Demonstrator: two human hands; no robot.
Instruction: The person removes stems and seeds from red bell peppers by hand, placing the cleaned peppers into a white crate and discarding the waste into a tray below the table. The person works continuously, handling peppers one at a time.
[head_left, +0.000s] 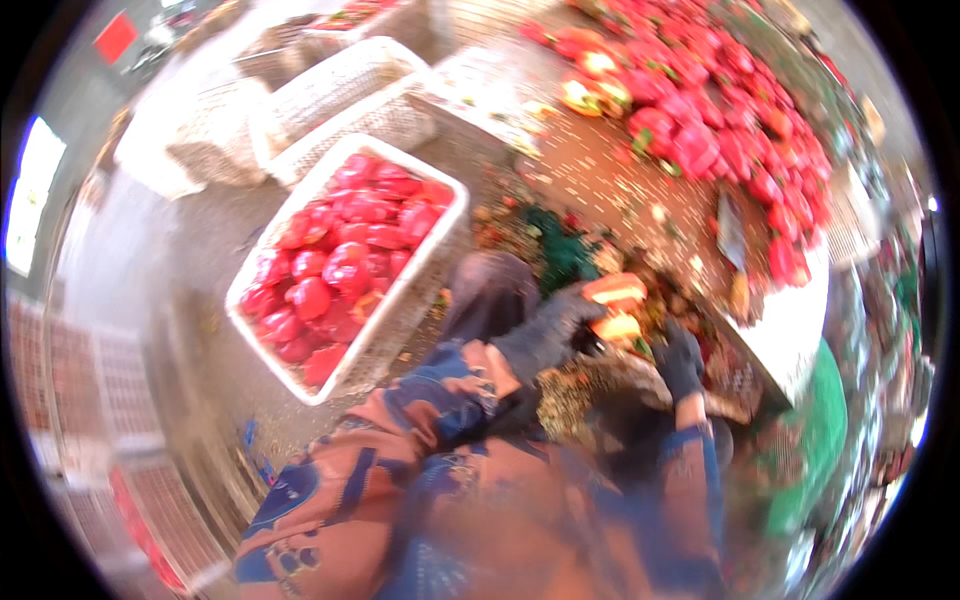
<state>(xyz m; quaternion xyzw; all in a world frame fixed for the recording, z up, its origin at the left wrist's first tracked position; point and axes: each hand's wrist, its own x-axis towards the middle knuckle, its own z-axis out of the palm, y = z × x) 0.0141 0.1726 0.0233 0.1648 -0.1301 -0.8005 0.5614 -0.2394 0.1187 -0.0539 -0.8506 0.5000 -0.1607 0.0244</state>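
Observation:
My left hand (559, 326), in a dark glove, grips an orange-red bell pepper (616, 304) over a lap-level heap of scraps. Two lobes of the pepper show, with a bit of green by its lower end. Just right of it, my right hand (681, 361) is curled in a dark glove, apart from the pepper; blur hides whether anything is in its fingers. Beyond the hands, a knife (730, 232) with a broad blade and a wooden handle lies on the brown tabletop (577, 169), which is strewn with pale seeds.
A large pile of red bell peppers (697, 112) covers the table's far side. To the left, a white plastic crate (238, 300) holds red peppers. Further white crates (337, 90) stand behind it. Seeds and trimmings (566, 401) lie below my hands. Green material (814, 442) hangs at the right.

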